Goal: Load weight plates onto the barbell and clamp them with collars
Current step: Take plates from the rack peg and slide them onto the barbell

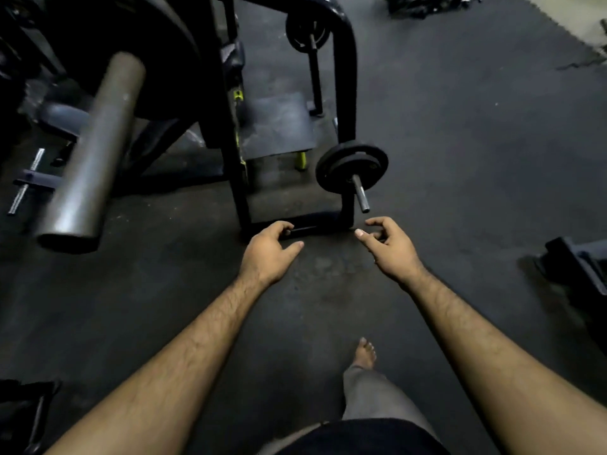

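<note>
Head view: both hands reach out empty, left hand [267,247] and right hand [389,239] loosely curled. Barbell sleeve [95,152], one large plate [131,54] loaded, lies near left; small plates [351,167] on the rack peg should be gripped two-handed.

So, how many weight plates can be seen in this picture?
3, as far as I can tell: a large plate on the near barbell sleeve, upper left; small plates on the low rack peg; another on the upper peg. Stacked ones may hide behind.
</note>
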